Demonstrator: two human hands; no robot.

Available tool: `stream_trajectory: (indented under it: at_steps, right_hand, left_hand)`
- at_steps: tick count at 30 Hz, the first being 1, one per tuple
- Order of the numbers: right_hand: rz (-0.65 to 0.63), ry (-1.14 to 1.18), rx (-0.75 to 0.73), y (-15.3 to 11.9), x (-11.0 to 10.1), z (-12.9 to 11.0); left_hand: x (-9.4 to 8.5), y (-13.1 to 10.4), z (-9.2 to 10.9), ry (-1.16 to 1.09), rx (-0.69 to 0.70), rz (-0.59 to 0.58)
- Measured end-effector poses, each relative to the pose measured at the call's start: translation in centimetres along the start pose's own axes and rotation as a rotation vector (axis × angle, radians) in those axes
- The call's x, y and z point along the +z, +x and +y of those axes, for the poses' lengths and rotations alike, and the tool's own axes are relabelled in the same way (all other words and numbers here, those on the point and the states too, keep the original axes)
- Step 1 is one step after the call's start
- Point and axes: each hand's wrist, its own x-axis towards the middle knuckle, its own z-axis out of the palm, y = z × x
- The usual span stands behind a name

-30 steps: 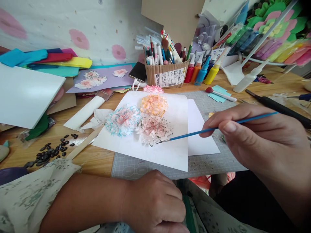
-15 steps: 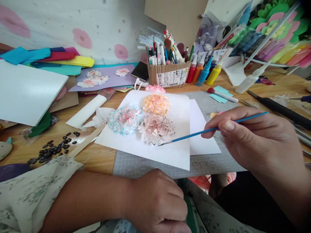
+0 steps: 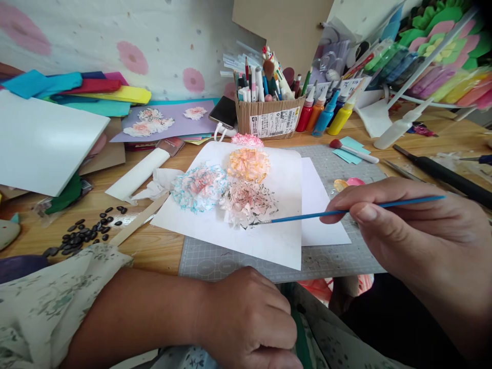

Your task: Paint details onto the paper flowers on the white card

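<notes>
A slim blue paintbrush [image 3: 307, 216] is pinched between the thumb and fingers of my right hand [image 3: 400, 230]. Its dark tip touches the lower edge of a ruffled paper flower [image 3: 249, 202], white and pink with dark-tipped petals. Beside that flower lie a blue-edged one [image 3: 200, 187] and an orange-edged one [image 3: 249, 164], all on a white sheet of paper [image 3: 269, 253]. My left hand [image 3: 249, 318] rests at the table's front edge, below the sheet. Its fingers are curled under, their tips are hidden, and nothing shows in it.
Under the sheet lies a grey cutting mat [image 3: 207, 261]. Black pebbles [image 3: 82, 236] and a pale wooden strip [image 3: 140, 218] are at left. Behind stand a cardboard box of pens [image 3: 269, 120] and paint bottles [image 3: 325, 115]. Dark tools [image 3: 446, 169] lie at right.
My right hand has moved slightly right and down, and the brush lies flatter. Its tip has come up from the bare paper to the dark-tipped flower's lower edge. My left hand stays put.
</notes>
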Motion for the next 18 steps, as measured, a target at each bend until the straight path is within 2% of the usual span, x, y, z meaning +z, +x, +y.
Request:
stream_trajectory:
  at_steps: [4,10,18]
  right_hand:
    - [0.017,0.073,0.102,-0.2,-0.1,0.1]
    - [0.040,0.226,0.233,-0.2,-0.3,1.7]
    - [0.060,0.349,0.236,0.4,-0.2,2.0]
  left_hand:
    - [0.0,0.0,0.0,0.006,0.001,-0.002]
    - [-0.1,0.0,0.0,0.005,-0.005,-0.005]
    - [0.0,0.0,-0.1,0.022,0.009,-0.004]
